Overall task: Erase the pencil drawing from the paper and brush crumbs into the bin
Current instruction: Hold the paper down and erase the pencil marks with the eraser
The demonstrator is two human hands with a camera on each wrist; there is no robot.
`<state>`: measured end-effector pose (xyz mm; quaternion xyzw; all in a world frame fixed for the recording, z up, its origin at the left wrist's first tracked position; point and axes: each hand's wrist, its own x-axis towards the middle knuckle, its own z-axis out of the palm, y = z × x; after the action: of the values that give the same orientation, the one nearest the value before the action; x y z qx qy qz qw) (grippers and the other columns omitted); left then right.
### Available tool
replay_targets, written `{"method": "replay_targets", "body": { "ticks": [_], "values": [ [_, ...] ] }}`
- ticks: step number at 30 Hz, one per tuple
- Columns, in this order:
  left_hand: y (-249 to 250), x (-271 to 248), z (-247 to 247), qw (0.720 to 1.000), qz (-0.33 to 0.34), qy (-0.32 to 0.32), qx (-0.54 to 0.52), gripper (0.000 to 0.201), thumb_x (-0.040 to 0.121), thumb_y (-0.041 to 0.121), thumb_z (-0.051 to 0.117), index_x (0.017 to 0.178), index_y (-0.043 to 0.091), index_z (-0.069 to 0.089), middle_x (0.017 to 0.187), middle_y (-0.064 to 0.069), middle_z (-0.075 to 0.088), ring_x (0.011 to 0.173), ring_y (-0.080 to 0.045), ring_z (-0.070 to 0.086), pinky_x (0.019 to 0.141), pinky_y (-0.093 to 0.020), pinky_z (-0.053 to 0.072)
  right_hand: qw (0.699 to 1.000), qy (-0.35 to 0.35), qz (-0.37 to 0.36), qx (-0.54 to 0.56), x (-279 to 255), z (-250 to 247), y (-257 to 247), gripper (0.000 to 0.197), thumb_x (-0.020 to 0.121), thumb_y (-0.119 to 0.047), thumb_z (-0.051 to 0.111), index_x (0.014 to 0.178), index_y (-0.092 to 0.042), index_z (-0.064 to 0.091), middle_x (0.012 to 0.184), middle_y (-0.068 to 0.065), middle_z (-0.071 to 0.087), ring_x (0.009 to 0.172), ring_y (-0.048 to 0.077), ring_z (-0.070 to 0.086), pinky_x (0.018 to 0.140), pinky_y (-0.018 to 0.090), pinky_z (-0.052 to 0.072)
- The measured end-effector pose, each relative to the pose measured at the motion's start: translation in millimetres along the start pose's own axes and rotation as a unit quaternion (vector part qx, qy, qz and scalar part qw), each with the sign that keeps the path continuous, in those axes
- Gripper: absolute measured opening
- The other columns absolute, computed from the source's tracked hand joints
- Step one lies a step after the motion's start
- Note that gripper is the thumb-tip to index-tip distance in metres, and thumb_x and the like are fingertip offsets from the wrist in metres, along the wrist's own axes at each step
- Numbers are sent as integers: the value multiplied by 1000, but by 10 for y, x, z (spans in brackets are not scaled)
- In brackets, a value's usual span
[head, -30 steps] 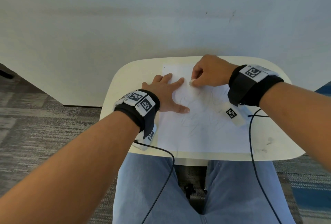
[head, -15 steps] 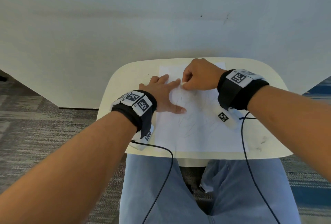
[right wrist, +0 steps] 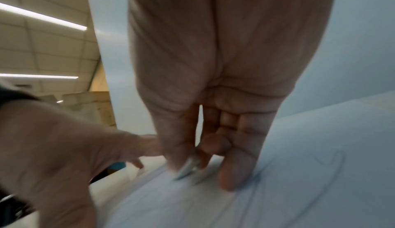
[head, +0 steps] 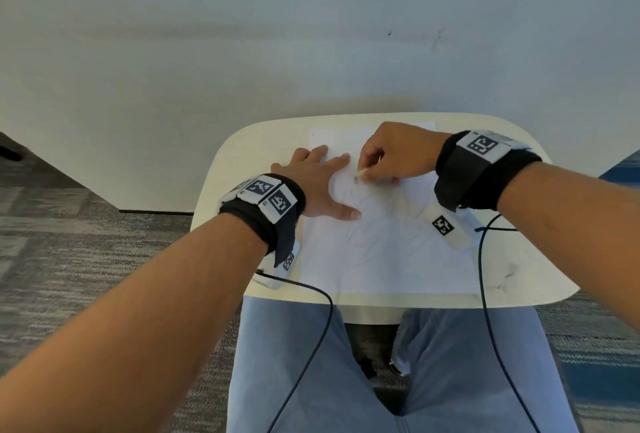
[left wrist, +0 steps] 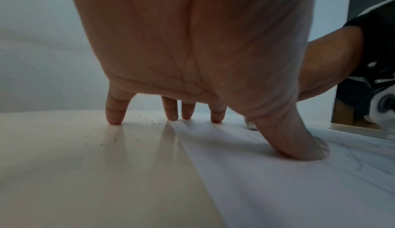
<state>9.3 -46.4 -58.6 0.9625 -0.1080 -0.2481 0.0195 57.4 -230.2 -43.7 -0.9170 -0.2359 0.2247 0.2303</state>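
Note:
A white sheet of paper (head: 388,252) with faint pencil lines lies on a small cream table (head: 249,155). My left hand (head: 318,183) lies flat, fingers spread, pressing the paper's left part down; in the left wrist view its fingertips (left wrist: 215,118) and thumb touch the sheet (left wrist: 288,181). My right hand (head: 394,155) pinches a small white eraser (head: 360,174) against the paper beside the left index finger. The right wrist view shows the eraser (right wrist: 188,167) between thumb and fingers, blurred, on the paper (right wrist: 299,189). No bin is in view.
Dark eraser crumbs (left wrist: 153,121) lie scattered on the table (left wrist: 74,164) left of the paper. A white wall (head: 311,34) stands right behind the table. Grey carpet (head: 69,252) lies to the left, my legs in jeans (head: 311,363) below, and cables (head: 485,277) hang off the front edge.
My right hand with the eraser has shifted slightly left and back across the paper's upper part, close to the left index finger. The left hand stays pressed on the sheet.

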Motion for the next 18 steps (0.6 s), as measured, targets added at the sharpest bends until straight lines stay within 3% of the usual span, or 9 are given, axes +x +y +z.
{"method": "replay_targets", "body": {
  "ticks": [3, 5, 7, 9, 12, 15, 18],
  "values": [
    [56, 20, -54, 1000, 13, 13, 11, 102, 73, 76, 63, 153, 34, 17, 162, 0, 13, 148, -23, 12, 110, -55, 26, 995, 57, 37, 73, -5, -101, 182, 16, 89, -24, 69, 94, -9, 72, 86, 14, 72, 61, 20, 69, 72, 34, 62],
    [133, 59, -91, 999, 40, 29, 18, 92, 75, 70, 66, 145, 21, 32, 153, -2, 31, 141, -23, 27, 104, -48, 36, 992, 64, 44, 96, -33, -91, 219, 15, 87, -21, 71, 95, -8, 71, 85, 17, 72, 61, 18, 68, 73, 35, 62],
    [214, 103, -109, 997, 55, 44, -9, 75, 74, 65, 71, 124, 15, 42, 132, 0, 47, 114, -22, 48, 81, -38, 44, 992, 71, 47, 91, -51, -72, 214, 13, 86, -21, 72, 91, -10, 72, 80, 12, 73, 57, 14, 67, 69, 29, 61],
    [257, 126, -121, 996, 56, 52, -38, 67, 72, 62, 76, 106, 18, 39, 111, 4, 50, 86, -17, 49, 62, -32, 36, 993, 85, 53, 67, -59, -53, 191, 12, 86, -22, 71, 87, -11, 73, 71, 5, 72, 53, 12, 66, 64, 26, 59],
    [254, 143, -106, 995, 62, 61, -40, 66, 69, 62, 77, 102, 19, 38, 101, 8, 47, 84, -15, 47, 62, -31, 35, 997, 75, 30, 2, -81, 24, 109, 11, 85, -24, 69, 84, -14, 75, 70, -6, 69, 57, 13, 66, 56, 21, 55],
    [226, 157, -70, 995, 61, 68, -46, 68, 66, 66, 76, 105, 21, 42, 103, 9, 51, 93, -16, 52, 68, -33, 43, 999, 30, -2, -12, -81, 49, 26, 10, 83, -24, 73, 87, -16, 77, 74, -10, 67, 62, 12, 65, 51, 15, 52],
    [224, 164, -48, 995, 48, 68, -51, 75, 62, 69, 76, 110, 22, 42, 106, 9, 52, 95, -16, 53, 69, -34, 45, 996, 88, 9, -31, -5, -18, 77, 12, 82, -24, 72, 88, -15, 78, 82, -5, 73, 67, 8, 63, 55, 13, 46]
  ]
}}
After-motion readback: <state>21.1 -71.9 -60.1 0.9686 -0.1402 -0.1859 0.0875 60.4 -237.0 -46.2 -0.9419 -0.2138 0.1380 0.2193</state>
